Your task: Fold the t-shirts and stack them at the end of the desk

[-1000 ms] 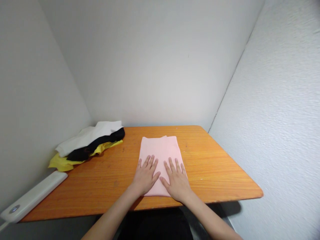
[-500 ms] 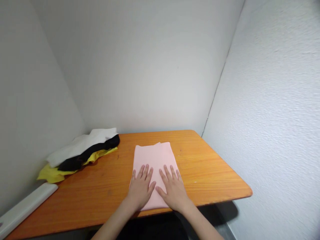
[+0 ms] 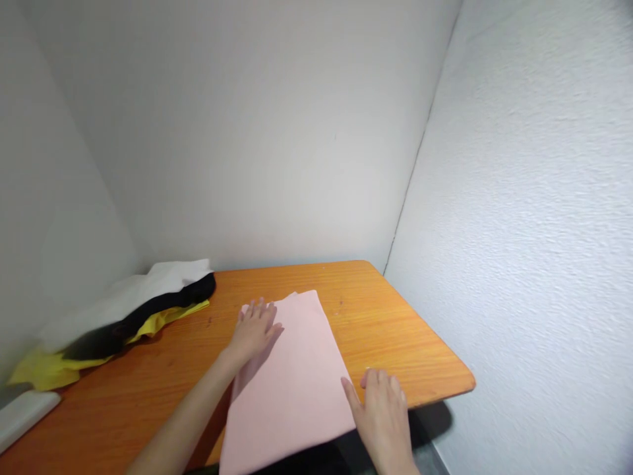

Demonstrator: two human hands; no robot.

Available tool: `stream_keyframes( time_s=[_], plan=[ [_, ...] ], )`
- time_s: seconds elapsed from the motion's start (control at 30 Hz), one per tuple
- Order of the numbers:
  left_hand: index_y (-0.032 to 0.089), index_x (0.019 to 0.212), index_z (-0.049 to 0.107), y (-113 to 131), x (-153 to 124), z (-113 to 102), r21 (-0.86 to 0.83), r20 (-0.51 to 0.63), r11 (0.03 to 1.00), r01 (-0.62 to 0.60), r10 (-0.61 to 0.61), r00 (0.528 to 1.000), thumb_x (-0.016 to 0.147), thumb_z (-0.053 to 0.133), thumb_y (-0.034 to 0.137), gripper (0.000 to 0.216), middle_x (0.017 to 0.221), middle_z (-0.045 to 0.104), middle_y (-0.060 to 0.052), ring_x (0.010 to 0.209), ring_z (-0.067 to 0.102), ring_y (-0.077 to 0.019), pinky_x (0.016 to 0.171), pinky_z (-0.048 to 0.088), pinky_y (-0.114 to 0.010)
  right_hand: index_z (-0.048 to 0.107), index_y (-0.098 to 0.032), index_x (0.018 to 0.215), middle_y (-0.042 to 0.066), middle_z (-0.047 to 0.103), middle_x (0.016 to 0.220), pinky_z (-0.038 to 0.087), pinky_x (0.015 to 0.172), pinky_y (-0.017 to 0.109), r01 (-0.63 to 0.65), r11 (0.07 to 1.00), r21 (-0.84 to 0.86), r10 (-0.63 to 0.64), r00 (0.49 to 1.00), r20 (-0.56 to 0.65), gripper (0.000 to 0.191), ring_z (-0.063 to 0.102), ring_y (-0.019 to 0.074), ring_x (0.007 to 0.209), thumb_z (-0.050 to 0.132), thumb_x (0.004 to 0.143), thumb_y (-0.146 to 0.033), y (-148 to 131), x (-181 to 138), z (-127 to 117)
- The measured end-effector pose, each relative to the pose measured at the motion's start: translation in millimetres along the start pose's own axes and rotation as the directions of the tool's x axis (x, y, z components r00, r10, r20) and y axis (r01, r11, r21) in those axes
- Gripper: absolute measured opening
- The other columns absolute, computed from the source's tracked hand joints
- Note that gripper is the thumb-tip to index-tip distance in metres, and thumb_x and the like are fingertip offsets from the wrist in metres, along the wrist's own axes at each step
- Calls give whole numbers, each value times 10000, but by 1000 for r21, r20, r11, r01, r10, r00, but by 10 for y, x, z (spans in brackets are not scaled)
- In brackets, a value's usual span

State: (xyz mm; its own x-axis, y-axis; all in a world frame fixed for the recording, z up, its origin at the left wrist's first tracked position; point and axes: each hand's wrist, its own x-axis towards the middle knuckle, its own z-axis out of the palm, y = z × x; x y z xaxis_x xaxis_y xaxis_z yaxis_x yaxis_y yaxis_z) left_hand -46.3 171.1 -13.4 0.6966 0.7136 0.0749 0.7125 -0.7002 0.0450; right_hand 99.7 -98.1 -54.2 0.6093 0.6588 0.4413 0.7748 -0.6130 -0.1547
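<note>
The pink cloth [image 3: 297, 389] has shifted nearer, under the spread left hand [image 3: 253, 334], beside the unclenched right hand [image 3: 382, 412].

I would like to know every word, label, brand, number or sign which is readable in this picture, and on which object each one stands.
There are none: no text can be read.
Folded pink cloth: its visible side looks plain.
White cloth, black cloth and yellow cloth: no legible marking; partly blurred.
White object at the lower left: cut off by the frame, no lettering visible.
</note>
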Motion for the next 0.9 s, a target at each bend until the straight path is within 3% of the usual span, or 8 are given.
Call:
stream_keyframes(
  time_s=[0.13, 0.23, 0.33, 0.47, 0.6, 0.7, 0.77, 0.9],
  plan=[
    [289, 1501, 284, 236, 56, 271, 41, 77, 999, -5, 2, 997, 921, 247, 646, 682, 1595, 141, -79, 1462, 86, -369, 1080, 59, -703, 591, -195, 803, 105, 595, 835, 409, 734, 413, 29, 1000, -9, -29, 999, 27, 208, 542, 296, 826, 568, 904, -376, -35, -103, 0],
    [292, 1497, 294, 394, 99, 392, 89, 47, 996, -5, 1, 999, 932, 203, 621, 660, 1592, 148, -73, 1464, 90, -357, 1077, 7, -708, 582, -201, 839, 93, 612, 895, 407, 750, 386, 46, 998, 39, -48, 998, 30, 99, 563, 279, 850, 535, 913, -245, -64, -60, 55],
    [290, 1497, 297, 551, 241, 426, 79, 49, 997, 4, -8, 999, 929, 198, 620, 665, 1592, 154, -76, 1462, 103, -357, 1080, 18, -705, 536, -205, 850, 59, 616, 812, 392, 668, 319, -2, 996, 88, 0, 1000, 17, 149, 596, 228, 745, 453, 967, -246, 27, 73, 105],
    [250, 1497, 308, 939, 512, 378, 19, 71, 1000, -6, 5, 997, 932, 183, 609, 681, 1589, 169, -107, 1455, 109, -383, 1075, 42, -714, 475, -217, 856, 21, 605, 710, 320, 556, 289, -104, 989, 106, 107, 994, -21, 235, 598, 198, 629, 361, 1015, -346, 397, 321, 107],
    [200, 1476, 341, 1516, 654, 236, -107, 96, 982, -158, 169, 981, 957, 179, 530, 636, 1590, 174, -118, 1460, 132, -344, 1111, 125, -648, 461, -220, 868, 29, 613, 730, 319, 571, 289, -199, 967, 157, 223, 963, -154, 292, 598, 205, 646, 327, 1006, -439, 1019, 514, 76],
    [208, 1454, 377, 1934, 507, 138, -156, 73, 945, -288, 301, 951, 951, 246, 497, 595, 1592, 178, -115, 1468, 101, -324, 1129, 116, -621, 473, -213, 888, 53, 622, 748, 317, 572, 300, -289, 945, 153, 319, 920, -227, 367, 589, 223, 652, 285, 990, -510, 1498, 537, 75],
    [220, 1460, 372, 2168, 291, 121, -190, 93, 919, -346, 367, 925, 938, 232, 564, 641, 1585, 196, -135, 1467, 77, -343, 1124, 69, -643, 487, -205, 912, 66, 623, 755, 310, 567, 307, -351, 928, 128, 373, 894, -249, 422, 573, 230, 632, 247, 983, -545, 1744, 498, 95],
    [194, 1511, 271, 2511, -133, 183, -280, 187, 882, -378, 436, 880, 881, 103, 716, 835, 1583, 129, -191, 1462, 20, -372, 1104, -8, -677, 511, -180, 991, 83, 621, 772, 323, 593, 320, -401, 910, 108, 414, 860, -298, 494, 559, 243, 645, 227, 970, -584, 2030, 395, 178]
  ],
)
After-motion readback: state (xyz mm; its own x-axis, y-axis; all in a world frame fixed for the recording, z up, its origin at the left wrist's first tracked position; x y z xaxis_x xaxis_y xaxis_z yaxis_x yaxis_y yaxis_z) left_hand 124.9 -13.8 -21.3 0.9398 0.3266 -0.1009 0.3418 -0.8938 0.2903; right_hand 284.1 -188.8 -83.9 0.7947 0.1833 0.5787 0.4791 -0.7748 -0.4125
